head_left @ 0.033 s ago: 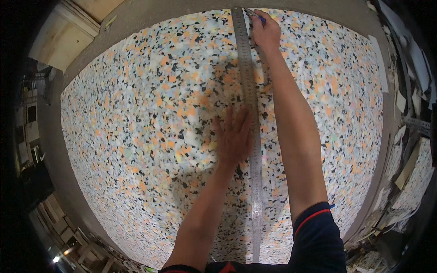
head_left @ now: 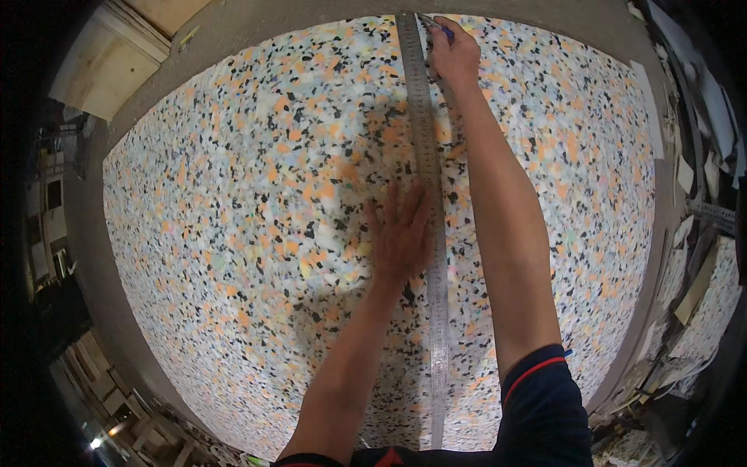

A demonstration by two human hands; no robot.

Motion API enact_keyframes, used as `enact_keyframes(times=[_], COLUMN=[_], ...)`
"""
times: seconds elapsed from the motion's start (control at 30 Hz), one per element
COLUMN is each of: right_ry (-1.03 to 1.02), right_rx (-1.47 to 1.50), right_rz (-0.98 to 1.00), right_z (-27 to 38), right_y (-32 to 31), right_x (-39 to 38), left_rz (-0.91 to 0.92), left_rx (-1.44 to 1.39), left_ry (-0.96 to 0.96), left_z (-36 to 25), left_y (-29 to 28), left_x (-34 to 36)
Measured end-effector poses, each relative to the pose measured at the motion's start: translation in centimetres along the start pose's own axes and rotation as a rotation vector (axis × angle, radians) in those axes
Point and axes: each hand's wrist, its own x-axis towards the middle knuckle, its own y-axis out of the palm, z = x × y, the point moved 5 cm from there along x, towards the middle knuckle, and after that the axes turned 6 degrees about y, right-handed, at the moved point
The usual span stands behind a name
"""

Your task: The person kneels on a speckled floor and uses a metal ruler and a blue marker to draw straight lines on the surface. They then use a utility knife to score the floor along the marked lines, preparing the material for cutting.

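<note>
A long steel ruler [head_left: 420,117] runs from the far edge of a speckled foam sheet [head_left: 233,202] down toward my body. Flat on the sheet, fingers spread, lies my left hand [head_left: 401,237]; its right side rests against or on the ruler's left edge near the middle. My right hand [head_left: 455,56] is at the far end, just right of the ruler, closed around a slim blue tool [head_left: 447,33] with a silvery front part. The tool's tip points up and left, at the sheet's far edge beside the ruler. Whether it is a knife or a pen is too small to tell.
Pale boards [head_left: 117,66] lean at the far left, past the sheet's edge. Along the right side sit foam offcuts [head_left: 704,311], strips and another metal ruler [head_left: 714,210]. Wooden pieces [head_left: 97,366] are piled at the lower left. Grey floor [head_left: 233,35] borders the sheet.
</note>
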Motion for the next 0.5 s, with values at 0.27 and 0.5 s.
enact_keyframes(times=[0.27,0.5], right_ry=[-0.109,-0.074], right_rx=[-0.113,-0.279], right_rz=[0.001,0.180], right_z=[-0.4,1.7], right_y=[1.0,-2.7], right_x=[1.5,-3.1], left_rz=[-0.071,-0.066], left_rx=[0.005,0.116], left_ry=[0.022,0.039], left_z=[0.1,-0.1], left_y=[-0.2,0.4], left_x=[0.0,0.2])
